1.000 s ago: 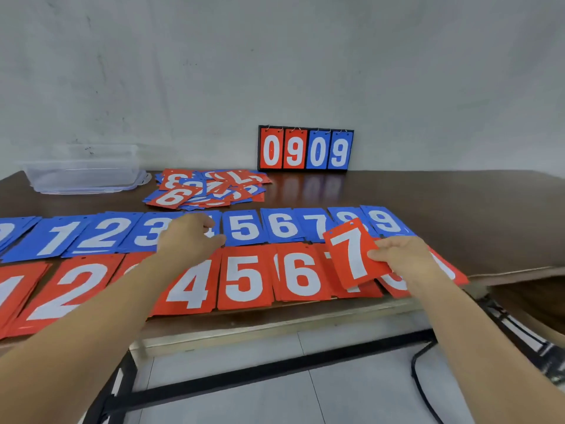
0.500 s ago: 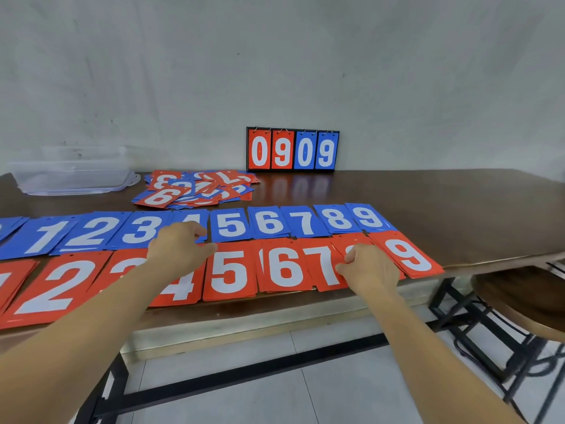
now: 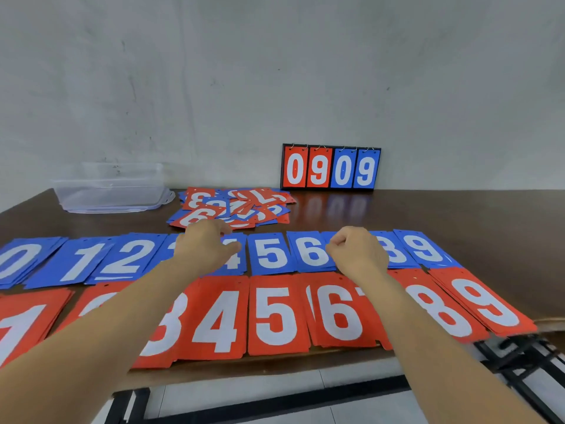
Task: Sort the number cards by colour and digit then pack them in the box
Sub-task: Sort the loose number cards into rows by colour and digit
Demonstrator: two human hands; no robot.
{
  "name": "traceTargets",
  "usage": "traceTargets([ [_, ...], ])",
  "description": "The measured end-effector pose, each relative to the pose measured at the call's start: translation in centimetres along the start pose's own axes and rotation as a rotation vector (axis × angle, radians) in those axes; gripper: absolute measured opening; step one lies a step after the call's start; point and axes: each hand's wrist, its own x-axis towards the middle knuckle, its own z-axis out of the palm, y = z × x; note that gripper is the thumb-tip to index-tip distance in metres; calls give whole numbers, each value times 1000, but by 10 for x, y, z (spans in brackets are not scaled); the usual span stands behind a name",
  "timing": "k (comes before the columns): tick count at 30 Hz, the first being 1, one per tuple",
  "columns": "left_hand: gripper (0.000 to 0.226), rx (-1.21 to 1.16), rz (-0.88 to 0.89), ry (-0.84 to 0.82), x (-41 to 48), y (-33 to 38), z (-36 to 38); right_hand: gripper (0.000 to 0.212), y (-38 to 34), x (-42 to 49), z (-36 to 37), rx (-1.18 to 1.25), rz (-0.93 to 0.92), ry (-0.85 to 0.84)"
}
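Two rows of sorted number cards lie on the dark wooden table (image 3: 458,215): blue stacks behind, such as the blue 5 (image 3: 270,255), and red stacks in front, such as the red 5 (image 3: 276,313). Beyond them sits an unsorted pile of red and blue cards (image 3: 235,206). My left hand (image 3: 204,246) hovers over the blue 3 and 4 stacks, empty, its fingers loosely bent toward the pile's near edge. My right hand (image 3: 356,252) is over the blue 7 stack with curled fingers and no card in it. My right forearm partly hides the red 7 stack (image 3: 360,291).
A clear plastic box (image 3: 110,191) stands at the back left of the table. A flip scoreboard (image 3: 330,168) reading 0909 leans against the wall. A black metal frame (image 3: 519,356) sits below the table's right front edge.
My right hand laid the red 7 card on the red 7 stack, let go and moved forward over the blue row. My left hand also moved forward toward the pile.
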Motion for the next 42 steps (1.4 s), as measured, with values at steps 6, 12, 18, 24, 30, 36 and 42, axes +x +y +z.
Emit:
traceTargets([
  [6,40,29,-112,-23,55,-49,-21,15,-45,52,30,-13,-40,-98],
  [12,44,24,-256,-12,98,-105,-27,17,-73,98,66,-13,-24,-155],
  [18,48,10,-276,-16,126,-123,-15,18,-107,132,104,10,-56,-217],
  [24,49,-13,-302,-19,143,-135,-11,23,-159,156,142,91,-128,-228],
  [30,48,-39,-320,-9,144,-146,-12,107,-212,164,178,106,-183,-414],
  [36,48,-24,-311,-12,139,-148,-10,115,-225,169,206,9,-118,-462],
  [42,47,-16,-309,-13,139,-145,-11,96,-224,176,213,82,-98,-324],
])
